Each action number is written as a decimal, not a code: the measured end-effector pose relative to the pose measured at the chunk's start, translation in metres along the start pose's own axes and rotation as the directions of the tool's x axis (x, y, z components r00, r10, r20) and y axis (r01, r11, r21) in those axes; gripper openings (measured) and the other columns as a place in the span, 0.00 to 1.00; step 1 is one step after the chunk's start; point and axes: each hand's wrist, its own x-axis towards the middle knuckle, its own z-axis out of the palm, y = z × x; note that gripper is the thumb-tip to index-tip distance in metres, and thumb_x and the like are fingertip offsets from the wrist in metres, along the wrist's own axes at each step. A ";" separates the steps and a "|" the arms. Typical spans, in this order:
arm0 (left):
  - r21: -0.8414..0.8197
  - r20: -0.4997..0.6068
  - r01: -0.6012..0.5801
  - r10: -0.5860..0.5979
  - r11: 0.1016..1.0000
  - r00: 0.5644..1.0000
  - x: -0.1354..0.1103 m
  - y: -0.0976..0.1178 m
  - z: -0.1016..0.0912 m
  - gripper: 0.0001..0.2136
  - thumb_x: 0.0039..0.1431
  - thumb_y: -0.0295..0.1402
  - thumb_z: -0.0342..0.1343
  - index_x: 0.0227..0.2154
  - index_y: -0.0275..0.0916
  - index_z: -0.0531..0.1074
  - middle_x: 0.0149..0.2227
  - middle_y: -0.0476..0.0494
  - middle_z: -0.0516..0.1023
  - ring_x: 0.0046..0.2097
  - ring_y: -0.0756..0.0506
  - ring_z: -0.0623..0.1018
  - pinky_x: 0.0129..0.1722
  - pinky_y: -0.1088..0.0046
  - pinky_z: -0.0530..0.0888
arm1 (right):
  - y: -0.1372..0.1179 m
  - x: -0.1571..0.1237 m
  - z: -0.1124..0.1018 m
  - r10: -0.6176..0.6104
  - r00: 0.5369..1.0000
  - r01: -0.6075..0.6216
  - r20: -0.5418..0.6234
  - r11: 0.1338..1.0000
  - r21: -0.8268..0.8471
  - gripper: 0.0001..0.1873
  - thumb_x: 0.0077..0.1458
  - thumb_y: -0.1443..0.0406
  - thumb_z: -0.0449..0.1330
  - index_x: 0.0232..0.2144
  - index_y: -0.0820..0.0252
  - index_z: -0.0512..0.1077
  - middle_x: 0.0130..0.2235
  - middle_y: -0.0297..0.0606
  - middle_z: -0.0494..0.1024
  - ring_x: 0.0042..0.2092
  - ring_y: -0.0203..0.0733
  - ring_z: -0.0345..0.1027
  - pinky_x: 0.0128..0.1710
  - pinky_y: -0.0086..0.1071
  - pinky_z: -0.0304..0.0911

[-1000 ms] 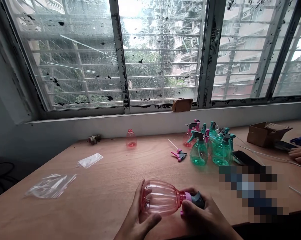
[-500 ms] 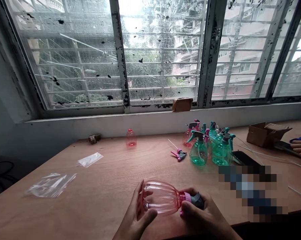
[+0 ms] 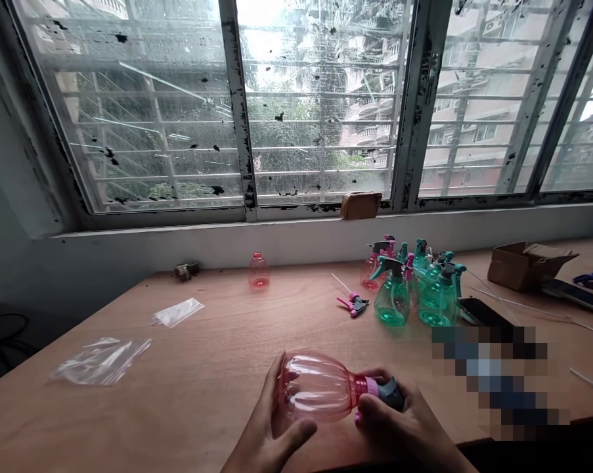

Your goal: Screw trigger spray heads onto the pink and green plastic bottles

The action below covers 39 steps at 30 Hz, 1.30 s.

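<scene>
A clear red spray bottle (image 3: 318,387) lies sideways between my hands, low over the front of the table. My left hand (image 3: 271,420) cups its base, with the thumb along the near side. Around the pink collar and dark grey spray head at its neck, my right hand (image 3: 399,414) is closed; part of the head is hidden by the fingers. Beyond them a loose pink and grey spray head (image 3: 354,305) with a thin tube lies on the table. An open red bottle (image 3: 259,270) without a head stands near the wall.
Several green spray bottles (image 3: 392,299) and some red ones stand in a cluster at the right. Behind them is an open cardboard box (image 3: 520,266). A black phone (image 3: 488,314) and white cables lie nearby. Plastic bags (image 3: 102,361) lie at the left on the wooden table (image 3: 188,407).
The red bottle has turned slightly about its length, and my left thumb has shifted a little to the right. Another person's hand at the right edge has gone out of view.
</scene>
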 end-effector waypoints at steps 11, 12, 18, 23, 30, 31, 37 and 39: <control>0.040 -0.020 -0.074 0.075 0.996 0.997 0.000 -0.003 0.001 0.43 0.53 0.43 0.67 0.68 0.50 0.49 0.70 0.41 0.57 0.69 0.34 0.60 0.70 0.55 0.48 | 0.001 0.001 0.000 0.013 1.000 -0.013 -0.002 1.000 0.024 0.19 0.49 0.54 0.71 0.38 0.62 0.77 0.24 0.35 0.80 0.26 0.40 0.74 0.28 0.30 0.68; 0.026 -0.019 -0.060 0.060 0.998 0.998 0.001 -0.003 0.001 0.44 0.53 0.44 0.67 0.68 0.49 0.50 0.69 0.39 0.58 0.68 0.34 0.60 0.70 0.54 0.48 | 0.000 0.001 0.000 0.013 1.000 -0.012 -0.006 1.000 0.017 0.20 0.49 0.54 0.71 0.38 0.62 0.77 0.24 0.35 0.80 0.26 0.41 0.74 0.28 0.31 0.68; -0.054 -0.012 -0.005 0.004 0.999 1.000 0.004 0.001 0.001 0.37 0.57 0.47 0.63 0.65 0.43 0.55 0.65 0.33 0.66 0.66 0.31 0.64 0.67 0.50 0.58 | -0.002 0.000 0.002 -0.008 0.999 0.009 -0.033 1.000 0.011 0.19 0.47 0.53 0.72 0.36 0.61 0.78 0.23 0.35 0.80 0.25 0.42 0.74 0.25 0.32 0.68; 0.020 -0.059 -0.065 0.066 0.998 0.996 0.003 -0.005 0.001 0.40 0.53 0.43 0.67 0.66 0.48 0.54 0.68 0.38 0.61 0.68 0.32 0.61 0.69 0.51 0.51 | 0.001 0.000 0.002 0.041 0.997 -0.035 -0.065 0.996 0.081 0.24 0.44 0.51 0.73 0.39 0.62 0.79 0.23 0.35 0.80 0.25 0.43 0.73 0.29 0.36 0.71; -0.049 -0.060 0.009 -0.012 0.999 0.998 0.002 0.002 0.002 0.42 0.54 0.49 0.64 0.66 0.44 0.52 0.68 0.32 0.60 0.66 0.31 0.65 0.66 0.50 0.59 | -0.003 0.000 0.004 -0.010 0.999 0.012 -0.047 0.999 0.046 0.21 0.47 0.53 0.72 0.38 0.61 0.79 0.23 0.35 0.80 0.25 0.42 0.73 0.28 0.33 0.68; -0.055 -0.056 0.033 -0.036 0.998 0.998 0.002 0.004 0.002 0.40 0.55 0.49 0.63 0.66 0.43 0.53 0.68 0.32 0.60 0.66 0.31 0.65 0.66 0.51 0.60 | -0.003 0.000 0.004 -0.019 0.999 0.021 -0.043 0.999 0.039 0.21 0.47 0.53 0.72 0.38 0.61 0.78 0.23 0.35 0.80 0.25 0.42 0.73 0.28 0.32 0.68; -0.003 -0.037 -0.048 0.048 0.999 0.998 -0.001 0.005 0.002 0.39 0.56 0.42 0.65 0.67 0.49 0.53 0.70 0.42 0.59 0.70 0.36 0.58 0.69 0.56 0.52 | -0.002 0.001 0.003 0.006 0.999 -0.002 -0.054 0.997 0.078 0.20 0.46 0.53 0.72 0.36 0.61 0.78 0.23 0.34 0.80 0.25 0.40 0.72 0.28 0.32 0.69; 0.005 -0.031 -0.069 0.069 0.998 0.997 -0.002 0.003 0.003 0.41 0.55 0.42 0.65 0.68 0.51 0.50 0.70 0.43 0.58 0.69 0.36 0.59 0.70 0.57 0.50 | -0.002 0.000 0.003 -0.010 0.998 0.013 -0.059 0.998 0.064 0.20 0.47 0.53 0.72 0.36 0.62 0.77 0.23 0.35 0.80 0.25 0.40 0.72 0.28 0.33 0.69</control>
